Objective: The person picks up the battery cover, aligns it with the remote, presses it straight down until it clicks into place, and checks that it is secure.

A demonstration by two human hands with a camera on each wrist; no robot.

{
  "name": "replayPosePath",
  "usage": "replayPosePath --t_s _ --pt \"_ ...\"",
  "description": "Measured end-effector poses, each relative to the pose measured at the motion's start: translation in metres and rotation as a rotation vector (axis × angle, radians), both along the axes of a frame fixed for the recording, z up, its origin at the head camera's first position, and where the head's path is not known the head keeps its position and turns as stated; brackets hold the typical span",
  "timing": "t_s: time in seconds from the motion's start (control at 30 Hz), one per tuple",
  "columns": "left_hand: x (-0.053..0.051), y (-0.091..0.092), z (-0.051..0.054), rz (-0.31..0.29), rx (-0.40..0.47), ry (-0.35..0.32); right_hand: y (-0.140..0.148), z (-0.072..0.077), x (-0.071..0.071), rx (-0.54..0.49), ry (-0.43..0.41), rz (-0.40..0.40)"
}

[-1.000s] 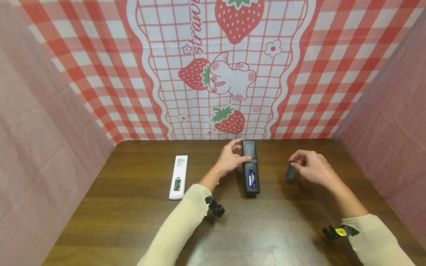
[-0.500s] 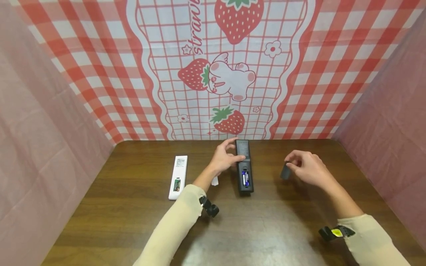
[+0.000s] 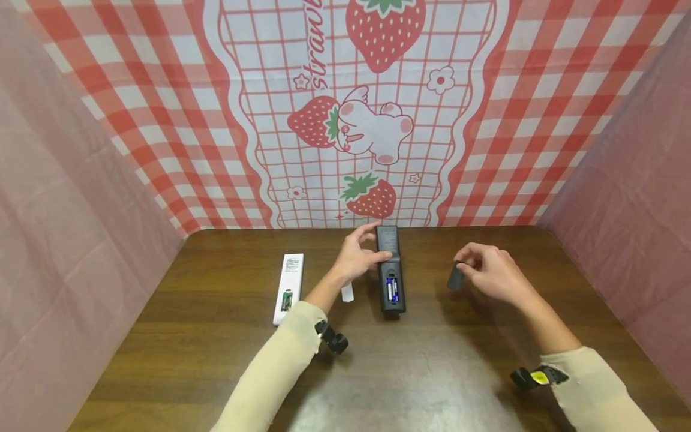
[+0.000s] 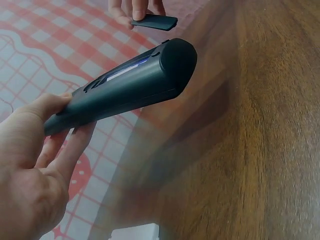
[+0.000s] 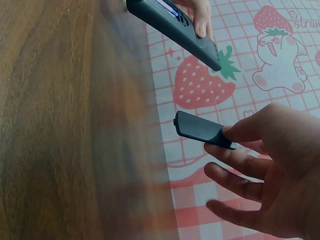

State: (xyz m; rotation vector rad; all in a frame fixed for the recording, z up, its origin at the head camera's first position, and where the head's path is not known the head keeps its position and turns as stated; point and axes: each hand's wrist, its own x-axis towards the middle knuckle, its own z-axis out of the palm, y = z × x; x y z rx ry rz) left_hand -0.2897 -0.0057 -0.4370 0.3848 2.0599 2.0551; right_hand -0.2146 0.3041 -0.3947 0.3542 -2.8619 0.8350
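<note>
Black plastic remote (image 3: 390, 267) is above the table (image 3: 426, 372), held by the left hand (image 3: 357, 259). Head view counts two remotes, this and one white remote (image 3: 292, 279); two covers, one white cover (image 3: 347, 293), one black cover (image 3: 456, 276); two batteries (image 3: 392, 290) in the black one. Left wrist view: gripped above and below, good hold; probably light, stiff. Right wrist view: right hand (image 5: 272, 160) pinches the black cover's end; it may slip.

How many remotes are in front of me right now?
2. The black remote is held above the table in your left hand, and the white remote lies on the table, farther left.
</note>
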Motion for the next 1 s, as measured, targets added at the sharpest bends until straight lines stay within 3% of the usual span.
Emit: replayPosePath --t_s 0.27,0.6,1.0 --pt "0.001 -0.009 0.002 0.003 0.025 -0.018 -0.003 0.000 -0.001 -0.008 0.011 0.009" --pt "0.000 -0.017 0.002 0.053 0.018 0.013 -0.008 -0.002 -0.002 -0.049 -0.007 0.024" --pt "-0.002 -0.022 0.005 0.027 0.023 -0.014 -0.013 -0.003 -0.002 -0.054 0.017 0.016"
